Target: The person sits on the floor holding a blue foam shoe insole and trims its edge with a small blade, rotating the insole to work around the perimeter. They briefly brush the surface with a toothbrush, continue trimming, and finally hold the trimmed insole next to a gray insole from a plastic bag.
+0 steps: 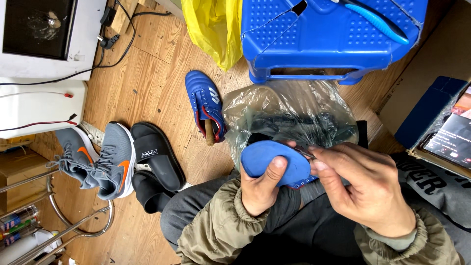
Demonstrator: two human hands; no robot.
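While left hand grips blue shoe, right hand pinches its edge

Your left hand curls closed, thumb up and pressing, while your right hand pinches thumb to forefinger just beside it.

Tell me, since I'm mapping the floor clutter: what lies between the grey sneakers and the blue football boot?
In the head view, a pair of black slide sandals lies between the grey sneakers and the blue football boot.
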